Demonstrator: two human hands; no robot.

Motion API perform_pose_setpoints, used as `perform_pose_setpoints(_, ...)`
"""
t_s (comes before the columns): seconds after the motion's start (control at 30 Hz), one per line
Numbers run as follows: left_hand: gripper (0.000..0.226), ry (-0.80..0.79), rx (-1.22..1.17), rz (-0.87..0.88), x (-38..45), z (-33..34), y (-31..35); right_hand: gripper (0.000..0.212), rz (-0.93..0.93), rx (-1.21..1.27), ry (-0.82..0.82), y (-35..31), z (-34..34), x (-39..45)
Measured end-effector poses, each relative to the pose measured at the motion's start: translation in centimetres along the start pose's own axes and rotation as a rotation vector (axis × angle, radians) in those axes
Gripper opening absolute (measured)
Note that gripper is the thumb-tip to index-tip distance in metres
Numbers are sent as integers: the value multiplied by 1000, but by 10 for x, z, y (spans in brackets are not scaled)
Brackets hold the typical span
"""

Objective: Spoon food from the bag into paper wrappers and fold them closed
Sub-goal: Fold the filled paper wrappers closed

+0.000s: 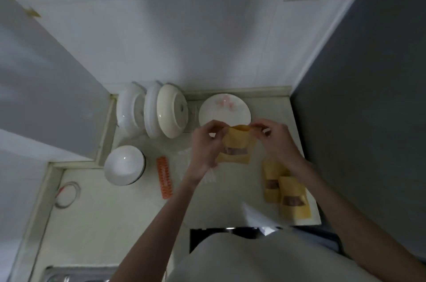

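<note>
Both hands are raised over the middle of the pale surface, holding one tan paper wrapper between them. The left hand has its fingers curled round the wrapper's left edge, thumb and fingertips pinching near the top corner. The right hand pinches the top right corner in the same way; the wrapper's top flap is bent over between the two pinches. A dark filling shows through a window in the wrapper's lower half. The wrapper hangs upright, above the surface; whether its bottom edge touches anything cannot be told. Two more filled wrappers lie flat near the right edge of the surface, overlapping each other, each with a dark window. A clear plastic bag lies crumpled on the surface under and just left of the left wrist; its contents are not legible. A white plate with a faint pink pattern sits toward the far edge, just behind the hands. Left of it, three white dishes stand on edge in the far left corner. A white bowl sits nearer, toward the left edge, with an orange ridged strip just to its right. A thin wire ring lies near the left edge. A sheet of white paper overhangs the near edge.
</note>
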State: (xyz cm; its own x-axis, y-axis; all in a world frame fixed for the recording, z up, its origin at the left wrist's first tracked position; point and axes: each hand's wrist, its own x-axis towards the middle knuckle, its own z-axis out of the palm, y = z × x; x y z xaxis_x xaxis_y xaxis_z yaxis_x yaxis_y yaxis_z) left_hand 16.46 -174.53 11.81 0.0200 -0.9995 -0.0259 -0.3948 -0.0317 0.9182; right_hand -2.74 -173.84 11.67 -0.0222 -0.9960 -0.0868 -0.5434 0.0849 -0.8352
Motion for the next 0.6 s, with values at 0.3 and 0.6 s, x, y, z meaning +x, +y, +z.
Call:
perform_pose_setpoints(0.3, 15, -9, -1, 223, 21, -67, 58, 6, -282, -37, 96, -88, -27, 26)
perform_pose_setpoints(0.6, 12, -8, 241, 426, 38, -70, 106, 11, -415, -223, -11, -144, -52, 37)
